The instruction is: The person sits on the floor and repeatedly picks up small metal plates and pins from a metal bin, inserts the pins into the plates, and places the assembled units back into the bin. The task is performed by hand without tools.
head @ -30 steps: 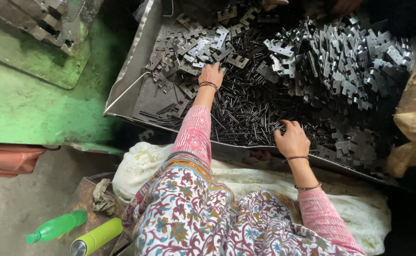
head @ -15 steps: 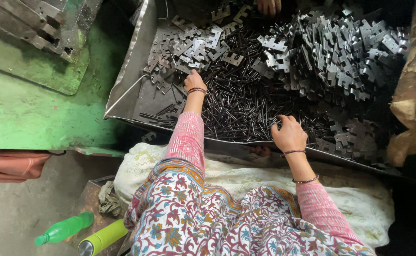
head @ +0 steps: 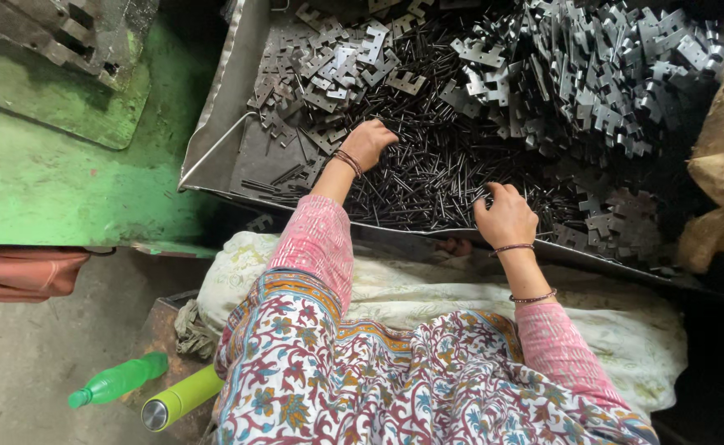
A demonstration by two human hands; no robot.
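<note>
The fingertips of the left hand [head: 367,142] are buried among the thin dark pins [head: 428,177], so whether they pinch any cannot be told. The right hand [head: 506,216] curls over the pins, its palm hidden. The metal tray [head: 213,140] and the heap of stamped brackets [head: 592,74] run past the top edge.

Both arms reach forward, left hand [head: 367,142] curled palm-down, right hand [head: 506,216] fingers bent.

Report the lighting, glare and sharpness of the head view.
Head view: soft, even daylight, no hard shadows; dull sheen on the stamped metal plates and thin rods; the tray rim catches light; right edge and lower right corner fall into darkness; left hand and right hand are sharp, no motion blur.
</note>
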